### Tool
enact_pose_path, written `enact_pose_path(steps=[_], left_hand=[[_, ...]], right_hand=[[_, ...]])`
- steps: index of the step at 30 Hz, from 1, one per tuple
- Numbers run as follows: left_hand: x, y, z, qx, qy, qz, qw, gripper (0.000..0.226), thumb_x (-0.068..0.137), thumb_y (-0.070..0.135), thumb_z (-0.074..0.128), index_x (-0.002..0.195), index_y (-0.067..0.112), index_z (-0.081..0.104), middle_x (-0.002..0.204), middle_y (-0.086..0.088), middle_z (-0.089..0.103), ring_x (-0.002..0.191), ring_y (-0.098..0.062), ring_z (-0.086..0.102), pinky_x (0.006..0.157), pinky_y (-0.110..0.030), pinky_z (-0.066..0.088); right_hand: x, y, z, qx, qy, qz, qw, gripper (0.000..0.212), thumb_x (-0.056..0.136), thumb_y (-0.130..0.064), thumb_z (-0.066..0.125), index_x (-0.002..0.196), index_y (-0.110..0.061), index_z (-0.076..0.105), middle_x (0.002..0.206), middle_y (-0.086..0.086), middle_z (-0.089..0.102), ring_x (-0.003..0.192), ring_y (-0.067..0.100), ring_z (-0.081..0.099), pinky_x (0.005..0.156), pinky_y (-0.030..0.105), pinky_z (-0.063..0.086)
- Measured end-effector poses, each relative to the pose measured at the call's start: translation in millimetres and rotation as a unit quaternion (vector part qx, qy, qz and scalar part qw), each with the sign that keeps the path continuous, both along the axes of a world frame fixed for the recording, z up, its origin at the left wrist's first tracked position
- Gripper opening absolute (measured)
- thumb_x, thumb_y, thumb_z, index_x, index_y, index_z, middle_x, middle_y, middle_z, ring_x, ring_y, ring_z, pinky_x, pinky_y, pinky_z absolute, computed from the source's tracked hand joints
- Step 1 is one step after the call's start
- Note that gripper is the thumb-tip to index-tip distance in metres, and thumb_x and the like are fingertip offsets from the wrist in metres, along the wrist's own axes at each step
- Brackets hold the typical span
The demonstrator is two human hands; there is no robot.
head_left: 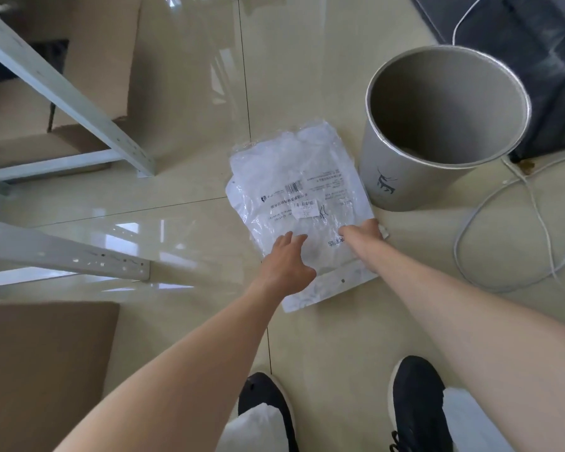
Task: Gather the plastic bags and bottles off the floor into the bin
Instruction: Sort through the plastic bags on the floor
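Observation:
A clear plastic bag (299,190) with white contents and printed labels lies flat on the tiled floor. Just right of it stands a round grey bin (388,177), open at the top, with a deer mark on its side. My left hand (287,265) rests on the bag's near left part with fingers spread. At the bag's near right edge, my right hand (364,233) has its fingers curled around the plastic. No bottles are in view.
White metal shelf legs (79,106) and cardboard boxes (88,70) stand at the left. A white cable (529,197) loops on the floor right of the bin, before dark furniture (535,60). My two black shoes (415,402) are at the bottom.

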State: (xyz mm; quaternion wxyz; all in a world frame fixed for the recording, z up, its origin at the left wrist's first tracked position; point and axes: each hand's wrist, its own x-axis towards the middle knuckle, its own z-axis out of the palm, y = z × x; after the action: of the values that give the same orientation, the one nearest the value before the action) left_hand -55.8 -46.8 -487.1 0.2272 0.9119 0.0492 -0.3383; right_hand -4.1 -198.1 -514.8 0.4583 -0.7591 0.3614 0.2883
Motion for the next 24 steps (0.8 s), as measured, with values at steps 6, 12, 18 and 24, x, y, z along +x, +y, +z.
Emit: enact_pose_path(steps=[6, 12, 18, 24], left_hand=[[6, 0, -7, -0.009, 0.010, -0.039, 0.999, 0.102, 0.078, 0.023, 0.077, 0.162, 0.025, 0.019, 0.165, -0.005, 0.027, 0.154, -0.027, 0.016, 0.122, -0.046, 0.027], [-6, 7, 33, -0.017, -0.114, 0.003, 0.993, 0.084, 0.090, 0.013, 0.062, 0.161, 0.028, 0.022, 0.163, -0.003, 0.033, 0.151, -0.026, 0.027, 0.116, -0.038, 0.032], [-10, 29, 87, -0.023, -0.188, 0.199, 0.961, 0.078, 0.084, -0.012, 0.033, 0.152, 0.024, 0.043, 0.138, -0.018, 0.058, 0.113, -0.037, 0.060, 0.075, -0.029, 0.040], [-14, 57, 93, -0.024, -0.223, 0.225, 0.948, 0.072, 0.088, -0.008, 0.030, 0.154, 0.017, 0.042, 0.117, -0.023, 0.067, 0.090, -0.037, 0.058, 0.078, -0.040, 0.052]], right_hand=[[-3, -1, 0, 0.068, -0.014, -0.079, 0.994, 0.031, 0.076, -0.012, 0.069, 0.104, 0.000, 0.066, 0.082, 0.011, 0.070, 0.065, 0.020, 0.058, 0.065, 0.032, 0.050], [2, 7, 74, 0.352, 0.007, -0.089, 0.932, 0.011, 0.091, -0.010, 0.057, 0.098, -0.005, 0.062, 0.103, 0.015, 0.070, 0.096, 0.036, 0.068, 0.080, 0.039, 0.058], [2, 1, 103, 0.363, -0.025, -0.157, 0.918, 0.029, 0.087, -0.007, 0.041, 0.106, -0.001, 0.063, 0.119, 0.016, 0.067, 0.117, 0.031, 0.060, 0.107, 0.040, 0.044], [-36, -2, 46, 0.086, 0.039, -0.172, 0.980, 0.037, 0.083, -0.013, 0.061, 0.118, -0.002, 0.059, 0.098, 0.012, 0.056, 0.079, 0.025, 0.049, 0.094, 0.043, 0.051]])
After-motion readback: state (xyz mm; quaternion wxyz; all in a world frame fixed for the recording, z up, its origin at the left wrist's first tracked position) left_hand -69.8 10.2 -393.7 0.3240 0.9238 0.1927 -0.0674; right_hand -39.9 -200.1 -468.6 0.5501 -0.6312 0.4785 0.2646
